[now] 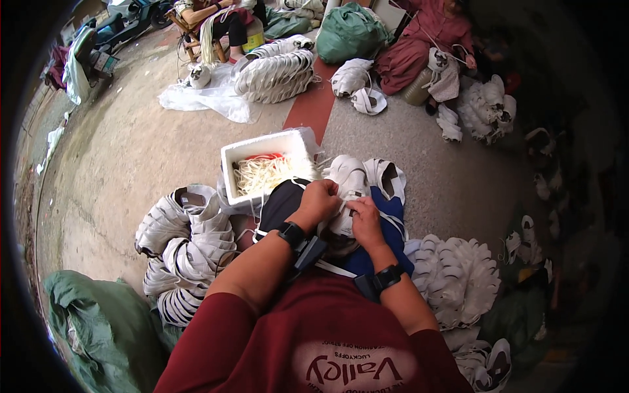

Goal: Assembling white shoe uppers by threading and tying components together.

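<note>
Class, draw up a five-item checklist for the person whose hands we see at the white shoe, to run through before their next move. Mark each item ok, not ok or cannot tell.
1. Both hands at the work: ok. The left hand and right hand meet at the white shoe.
2. A hand free for reaching: not ok. Both are busy at the shoe.
3. Lacing fully threaded: cannot tell. The fingers cover part of the shoe.
4. Supply box open and stocked: ok. The white foam box holds pale laces.
5. Second shoe close by: ok. It lies just right of the first.
</note>
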Tool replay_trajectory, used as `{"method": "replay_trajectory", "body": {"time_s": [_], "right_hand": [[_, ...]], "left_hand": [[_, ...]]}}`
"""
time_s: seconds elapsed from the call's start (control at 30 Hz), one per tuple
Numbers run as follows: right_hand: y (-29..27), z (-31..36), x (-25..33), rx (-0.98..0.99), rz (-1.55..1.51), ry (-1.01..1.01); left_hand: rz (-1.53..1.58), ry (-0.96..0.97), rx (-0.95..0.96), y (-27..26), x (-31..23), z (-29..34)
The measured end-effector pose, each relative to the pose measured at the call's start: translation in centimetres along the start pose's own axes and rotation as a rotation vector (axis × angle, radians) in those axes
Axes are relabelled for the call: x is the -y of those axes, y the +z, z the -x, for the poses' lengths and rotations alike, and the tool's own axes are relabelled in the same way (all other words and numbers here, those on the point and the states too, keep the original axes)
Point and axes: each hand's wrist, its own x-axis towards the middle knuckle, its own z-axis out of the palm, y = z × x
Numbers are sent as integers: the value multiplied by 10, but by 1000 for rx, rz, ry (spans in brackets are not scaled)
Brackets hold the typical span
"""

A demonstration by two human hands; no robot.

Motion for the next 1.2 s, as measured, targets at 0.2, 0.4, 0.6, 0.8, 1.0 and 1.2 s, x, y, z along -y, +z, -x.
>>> {"method": "replay_trajectory", "body": {"time_s": [0.2, 0.4, 0.6, 0.8, 1.0, 1.2], "right_hand": [[1, 1, -6, 20, 18, -22], [-6, -5, -11, -114, -278, 149], [-3, -6, 12, -66, -71, -41], [3, -10, 25, 32, 292, -78], [2, -15, 22, 125, 397, -167], [-100, 10, 17, 152, 108, -16]], "left_hand": [[-326, 225, -64, 4, -15, 14], [-138, 1, 3, -2, -11, 15], [-616, 396, 41, 7, -14, 26], [-201, 102, 40, -5, 1, 19], [-90, 51, 83, -5, 5, 13], [-116, 400, 0, -2, -11, 34]]}}
